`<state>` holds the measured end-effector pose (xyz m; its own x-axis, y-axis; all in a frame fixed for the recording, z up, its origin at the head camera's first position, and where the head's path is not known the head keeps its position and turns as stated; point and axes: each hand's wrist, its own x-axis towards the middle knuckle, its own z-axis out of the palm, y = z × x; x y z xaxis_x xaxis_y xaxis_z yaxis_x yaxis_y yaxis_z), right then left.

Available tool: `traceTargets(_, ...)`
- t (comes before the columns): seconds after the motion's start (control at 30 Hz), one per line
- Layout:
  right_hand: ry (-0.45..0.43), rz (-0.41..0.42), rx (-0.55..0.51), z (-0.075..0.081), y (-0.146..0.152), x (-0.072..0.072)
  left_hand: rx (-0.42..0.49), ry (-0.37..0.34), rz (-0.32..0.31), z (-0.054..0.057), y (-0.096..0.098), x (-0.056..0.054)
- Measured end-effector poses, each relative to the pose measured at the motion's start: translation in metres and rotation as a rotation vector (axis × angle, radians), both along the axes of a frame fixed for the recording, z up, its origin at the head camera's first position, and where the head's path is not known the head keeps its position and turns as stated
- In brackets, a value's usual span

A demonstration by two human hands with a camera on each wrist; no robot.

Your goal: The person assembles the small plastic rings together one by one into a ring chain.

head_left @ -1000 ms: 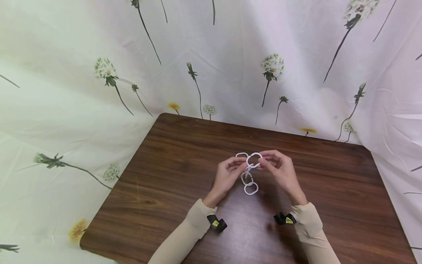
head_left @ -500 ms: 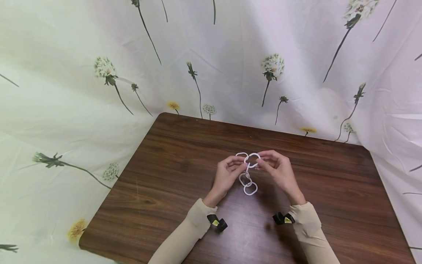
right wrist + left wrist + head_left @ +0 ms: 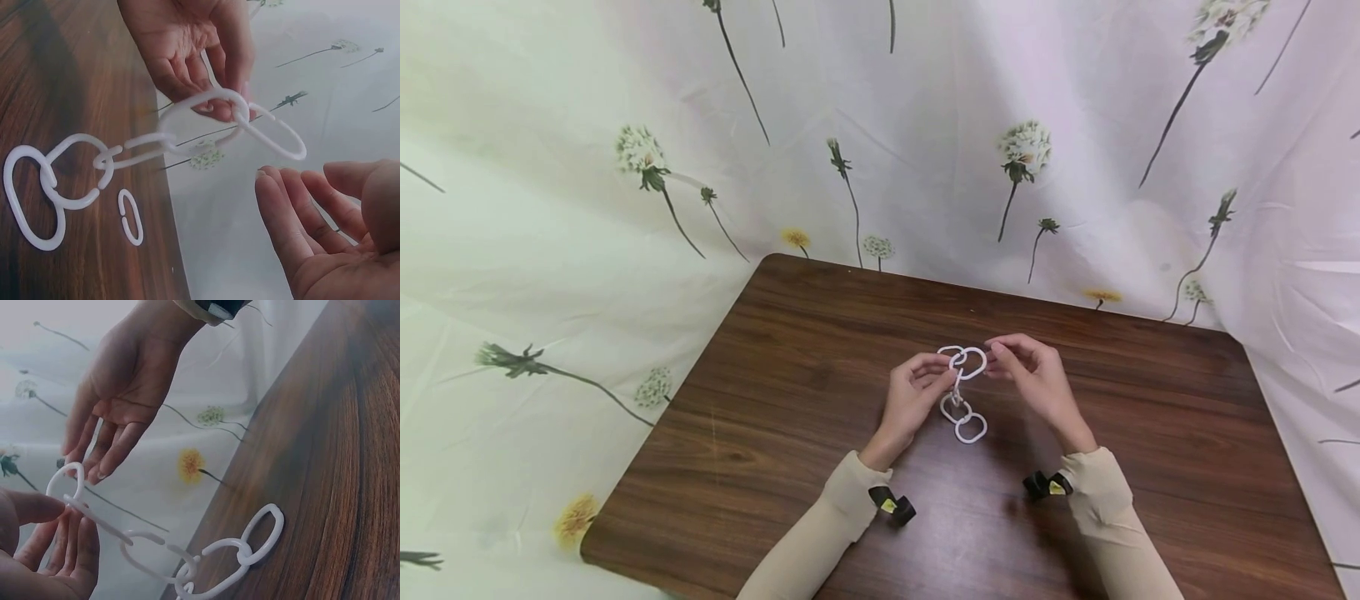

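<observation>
A chain of several white plastic links (image 3: 972, 442), each an open-gapped oval loop, hangs between my hands over the table. My left hand (image 3: 912, 398) pinches it near the top with thumb and fingertips. The left wrist view shows the left thumb (image 3: 37, 507) pressed on an upper link. My right hand (image 3: 1039, 385) holds nothing. Its fingertips lie just to the right of the uppermost big link, and in the right wrist view its fingers (image 3: 284, 231) are extended and apart from the chain. A single white link (image 3: 139, 226) shows separately against the table in that view.
Below the hands is a brown wood-grain table (image 3: 775, 417) with rounded corners. A white curtain (image 3: 925, 125) printed with dandelions stands behind and to the left. Black straps with small devices (image 3: 895, 504) sit at both sleeve cuffs.
The upper link has shifted left, toward my left hand. My right thumb and fingers have let go of it and moved slightly up and away. My left hand keeps its pinch.
</observation>
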<state>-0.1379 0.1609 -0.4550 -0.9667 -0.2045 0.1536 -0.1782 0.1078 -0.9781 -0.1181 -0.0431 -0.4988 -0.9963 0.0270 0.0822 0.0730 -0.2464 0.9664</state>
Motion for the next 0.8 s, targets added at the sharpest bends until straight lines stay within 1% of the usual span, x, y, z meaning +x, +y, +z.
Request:
traceTargets(0.1, -0.008, -0.004, 0.003, -0.002, 0.000, -0.005, -0.003, -0.001, 0.010, -0.001, -0.003, 0.000)
traceTargets(0.27, -0.014, -0.010, 0.002, -0.009, 0.002, -0.016, -0.008, -0.005, 0.023, -0.003, -0.006, 0.000)
traceTargets(0.43, -0.007, 0.000, 0.050, -0.020, 0.004, -0.029, -0.010, -0.020, 0.037, -0.005, -0.009, -0.001)
traceTargets(0.53, 0.002, 0.021, 0.121, -0.025, 0.005, -0.039, -0.009, -0.015, 0.042, -0.006, -0.010, 0.000)
traceTargets(0.7, 0.051, 0.063, 0.311, -0.032, 0.006, -0.056, 0.004, -0.012, 0.042, -0.005, -0.012, 0.001)
traceTargets(0.8, 0.067, 0.089, 0.387, -0.036, 0.006, -0.063, 0.000, -0.014, 0.043, -0.006, -0.013, 0.002)
